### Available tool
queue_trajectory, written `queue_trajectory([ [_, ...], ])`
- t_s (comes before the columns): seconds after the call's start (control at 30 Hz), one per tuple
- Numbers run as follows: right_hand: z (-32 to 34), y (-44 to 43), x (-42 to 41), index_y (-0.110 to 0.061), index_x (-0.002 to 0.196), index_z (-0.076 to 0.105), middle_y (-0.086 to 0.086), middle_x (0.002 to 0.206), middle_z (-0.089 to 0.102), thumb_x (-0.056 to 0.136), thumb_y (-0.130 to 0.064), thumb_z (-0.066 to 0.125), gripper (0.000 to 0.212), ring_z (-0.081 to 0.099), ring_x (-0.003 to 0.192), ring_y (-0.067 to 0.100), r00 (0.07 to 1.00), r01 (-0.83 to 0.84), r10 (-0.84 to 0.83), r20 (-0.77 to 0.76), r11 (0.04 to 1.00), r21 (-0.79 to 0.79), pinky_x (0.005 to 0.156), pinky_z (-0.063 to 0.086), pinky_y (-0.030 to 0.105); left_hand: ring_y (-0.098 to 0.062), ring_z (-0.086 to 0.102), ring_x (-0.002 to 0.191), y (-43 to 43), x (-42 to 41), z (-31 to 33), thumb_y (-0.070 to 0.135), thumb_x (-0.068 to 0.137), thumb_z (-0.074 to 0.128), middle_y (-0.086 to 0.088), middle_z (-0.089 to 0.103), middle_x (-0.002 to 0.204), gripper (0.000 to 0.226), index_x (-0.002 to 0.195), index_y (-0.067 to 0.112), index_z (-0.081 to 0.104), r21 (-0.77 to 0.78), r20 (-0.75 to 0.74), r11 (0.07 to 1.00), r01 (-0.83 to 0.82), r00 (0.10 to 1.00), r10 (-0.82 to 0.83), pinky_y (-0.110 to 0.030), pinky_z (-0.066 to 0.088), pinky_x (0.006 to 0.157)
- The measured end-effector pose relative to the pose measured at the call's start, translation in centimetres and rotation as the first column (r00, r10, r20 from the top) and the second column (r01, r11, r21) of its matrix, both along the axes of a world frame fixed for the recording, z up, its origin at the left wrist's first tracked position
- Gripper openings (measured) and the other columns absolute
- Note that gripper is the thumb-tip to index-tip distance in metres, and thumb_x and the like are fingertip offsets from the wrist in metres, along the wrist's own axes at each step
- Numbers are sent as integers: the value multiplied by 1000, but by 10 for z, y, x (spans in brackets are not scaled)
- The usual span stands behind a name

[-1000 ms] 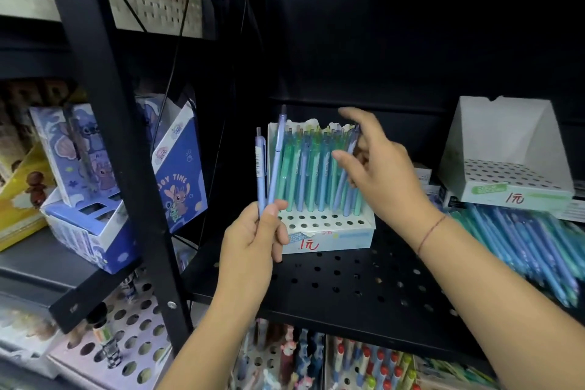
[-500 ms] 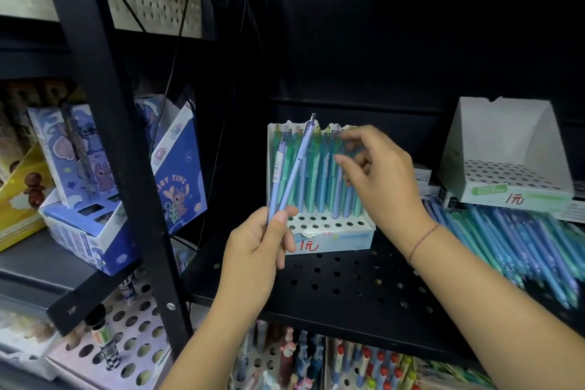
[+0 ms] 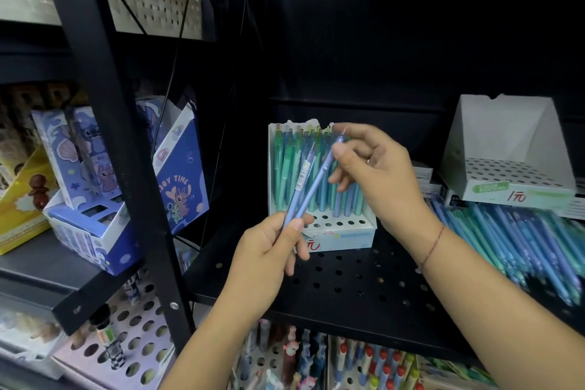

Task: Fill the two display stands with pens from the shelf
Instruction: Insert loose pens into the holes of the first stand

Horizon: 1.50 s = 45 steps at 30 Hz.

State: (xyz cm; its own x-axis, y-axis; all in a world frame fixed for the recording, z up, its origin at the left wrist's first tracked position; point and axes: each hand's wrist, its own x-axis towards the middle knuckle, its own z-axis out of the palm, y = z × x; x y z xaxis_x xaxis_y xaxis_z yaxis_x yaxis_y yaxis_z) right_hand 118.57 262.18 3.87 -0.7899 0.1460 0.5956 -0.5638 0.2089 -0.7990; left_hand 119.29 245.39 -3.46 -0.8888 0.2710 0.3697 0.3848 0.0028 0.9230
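From the head camera, the middle of the frame is a black perforated shelf with both hands raised in front of it. The left hand, at lower centre, grips two blue pens by their lower ends, its thumb pressed across them; they fan up and to the right. One of the pair carries a barcode label; the other, the plain pen, reaches higher. The right hand, centre right, pinches the upper end of that plain pen between thumb and forefinger, the other fingers loosely curled behind. A thin red thread circles the right wrist.

Just behind the hands stands the near display stand — white, its back rows packed with upright green and blue pens, its front row of holes bare. At the right of the frame sits the second display stand, white, its dotted floor showing no pens. Below and in front of it a heap of loose pens lies on the shelf.

At left, past a black upright post, blue cartoon boxes lean on a neighbouring shelf — a yellow box sits at the far left edge. Red-capped pens show on the level beneath.
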Motion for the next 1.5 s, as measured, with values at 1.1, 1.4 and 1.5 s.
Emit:
queue_trajectory([
  [1.1, -14, 8, -5, -23, 121, 61, -9, 89, 45, 91, -25, 63, 31, 47, 71, 11, 875, 483, -378, -303, 727, 488, 65, 45, 18, -8, 42, 50, -2, 1, -1, 30, 99, 42, 1, 51, 61, 26, 107, 26, 67, 22, -13, 998, -51, 999, 51, -17, 42, 56],
  [1.4, -12, -11, 5, -12, 119, 57, 13, 85, 69, 93, -10, 57, 26, 63, 62, 20, 977, -199, 185, 103, 968, 149, 56, 52, 25, -7, 42, 49, 1, 1, -2, 28, 98, 47, 1, 55, 60, 20, 93, 32, 67, -105, -44, 994, -14, 999, 9, -23, 41, 55],
  [1.5, -8, -9, 6, -11, 114, 57, 11, 80, 68, 94, -5, 54, 22, 61, 60, 17, 989, -144, 142, 40, 988, 55, 56, 52, 22, -8, 47, 54, 1, 2, -2, 28, 96, 53, 2, 61, 68, 18, 89, 39, 65, -86, -72, 993, -75, 995, 69, -24, 46, 61],
])
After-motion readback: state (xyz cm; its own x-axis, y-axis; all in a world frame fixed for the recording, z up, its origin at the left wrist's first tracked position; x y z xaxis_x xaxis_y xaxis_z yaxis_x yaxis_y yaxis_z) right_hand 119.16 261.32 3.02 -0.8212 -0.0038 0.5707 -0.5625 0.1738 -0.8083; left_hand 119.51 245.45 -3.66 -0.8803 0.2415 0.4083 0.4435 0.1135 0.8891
